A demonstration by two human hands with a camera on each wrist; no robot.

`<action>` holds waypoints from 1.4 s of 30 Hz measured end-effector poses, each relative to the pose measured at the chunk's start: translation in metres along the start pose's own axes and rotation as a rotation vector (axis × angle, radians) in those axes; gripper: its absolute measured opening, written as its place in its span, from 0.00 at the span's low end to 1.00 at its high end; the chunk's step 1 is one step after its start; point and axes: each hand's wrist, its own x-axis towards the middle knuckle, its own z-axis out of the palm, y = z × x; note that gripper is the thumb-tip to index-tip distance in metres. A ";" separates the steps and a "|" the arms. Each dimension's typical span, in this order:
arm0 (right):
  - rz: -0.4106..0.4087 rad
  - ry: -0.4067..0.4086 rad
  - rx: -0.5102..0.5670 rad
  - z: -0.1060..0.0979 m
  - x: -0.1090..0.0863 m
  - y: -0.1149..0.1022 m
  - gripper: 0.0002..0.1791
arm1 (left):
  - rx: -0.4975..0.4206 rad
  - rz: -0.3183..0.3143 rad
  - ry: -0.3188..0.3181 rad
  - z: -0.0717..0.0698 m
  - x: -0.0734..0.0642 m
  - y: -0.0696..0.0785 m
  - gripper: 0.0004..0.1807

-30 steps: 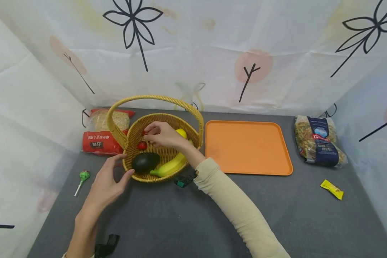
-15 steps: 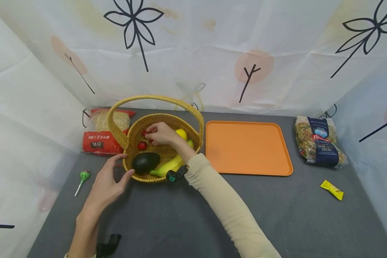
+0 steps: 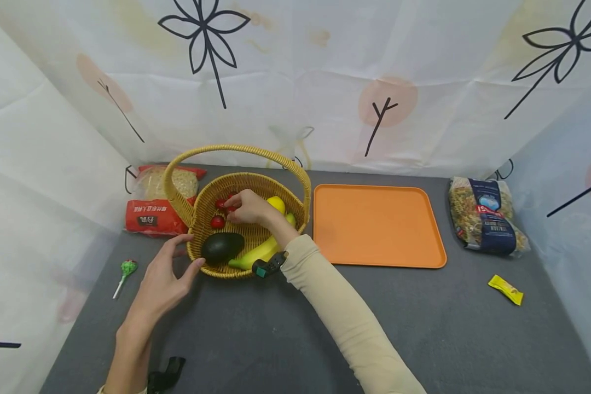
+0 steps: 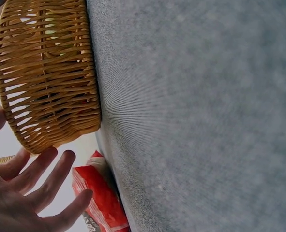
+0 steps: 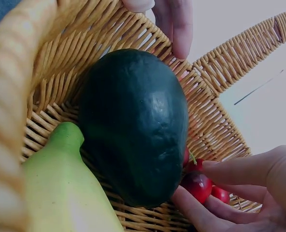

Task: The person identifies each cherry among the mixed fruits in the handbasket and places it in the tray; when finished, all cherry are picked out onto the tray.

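Note:
A yellow wicker basket holds a dark avocado, a banana, a yellow fruit and several red cherries. My left hand rests its thumb and fingertips against the near left rim, the fingers fairly straight and spread in the left wrist view. Inside the basket, my right hand pinches at the cherries; the right wrist view shows fingers on either side of them, beside the avocado's end. One separate cherry lies left of that hand. Part of the banana is hidden under the right wrist.
An orange tray lies right of the basket. Behind its left side is a red-and-clear food bag. A pasta bag and a yellow-wrapped sweet are at the right. A green lollipop lies at the left.
My right hand has shifted slightly right inside the basket, and more of the cherries show by its fingertips. The right forearm has moved left. The left hand stays at the rim.

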 end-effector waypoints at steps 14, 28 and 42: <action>-0.088 0.136 0.022 -0.004 -0.013 -0.002 0.21 | -0.010 -0.025 -0.017 0.000 0.000 0.000 0.37; -0.234 0.102 0.089 -0.013 -0.069 -0.022 0.20 | -0.017 -0.036 -0.029 -0.001 0.001 -0.001 0.38; -0.395 0.008 0.225 -0.044 -0.159 -0.013 0.19 | -0.004 -0.021 -0.013 -0.001 0.000 -0.003 0.37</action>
